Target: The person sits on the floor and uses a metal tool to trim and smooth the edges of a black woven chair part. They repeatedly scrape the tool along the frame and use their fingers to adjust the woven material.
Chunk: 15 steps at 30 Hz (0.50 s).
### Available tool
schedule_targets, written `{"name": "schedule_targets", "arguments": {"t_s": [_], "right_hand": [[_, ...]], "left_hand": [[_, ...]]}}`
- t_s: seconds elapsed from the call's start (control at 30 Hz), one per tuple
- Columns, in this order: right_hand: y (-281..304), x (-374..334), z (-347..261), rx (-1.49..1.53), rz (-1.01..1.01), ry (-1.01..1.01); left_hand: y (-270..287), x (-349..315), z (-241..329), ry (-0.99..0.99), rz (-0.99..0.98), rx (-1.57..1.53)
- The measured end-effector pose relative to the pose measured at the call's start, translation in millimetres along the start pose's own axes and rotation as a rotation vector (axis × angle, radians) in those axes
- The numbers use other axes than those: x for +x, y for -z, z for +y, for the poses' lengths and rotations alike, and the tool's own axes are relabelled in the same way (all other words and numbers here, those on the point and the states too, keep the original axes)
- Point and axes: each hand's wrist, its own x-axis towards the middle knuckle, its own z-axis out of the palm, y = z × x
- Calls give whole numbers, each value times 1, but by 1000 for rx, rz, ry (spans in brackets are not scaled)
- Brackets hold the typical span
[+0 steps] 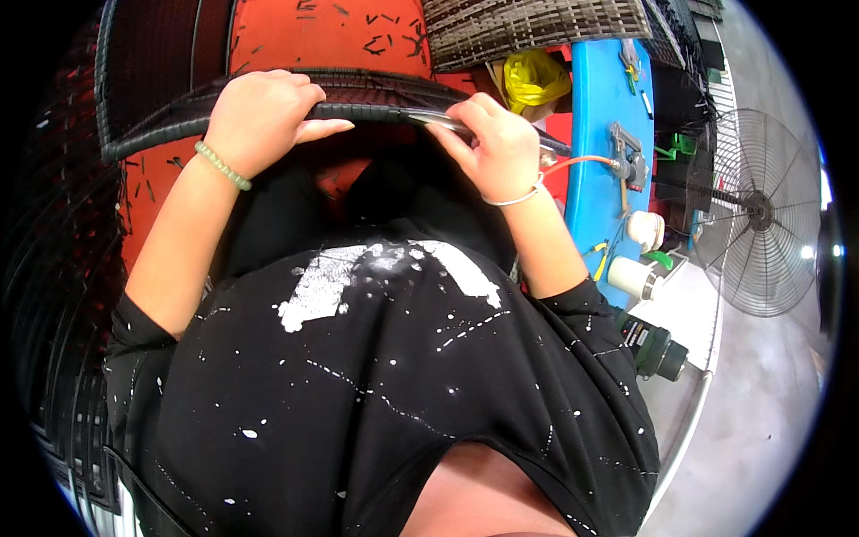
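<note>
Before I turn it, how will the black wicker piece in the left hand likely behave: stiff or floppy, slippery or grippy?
The black wicker piece is probably stiff along its edge, since the wrapped rim shows no sag beside the left hand. It may be fairly grippy, as the wrapping looks ridged.

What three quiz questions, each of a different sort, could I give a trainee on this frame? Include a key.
1. Which hand holds the pointed metal tool?

2. True or false: the green beaded bracelet is worn on the right wrist.

3. Fill in the missing word: in the picture, the yellow plastic bag lies to the ____ of the blue tabletop.

Key:
1. The right hand; the left hand is on the black woven rim.
2. False; it is on the left wrist.
3. left
</note>
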Motion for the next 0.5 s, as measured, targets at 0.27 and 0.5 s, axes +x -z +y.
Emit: {"name": "schedule_targets", "arguments": {"t_s": [0.27,0.5], "right_hand": [[37,23,-4,16,24,13],[9,24,-8,14,189,-102]], "left_hand": [[40,29,-8,39,-30,-39],[37,50,-18,58,-72,-28]]}}
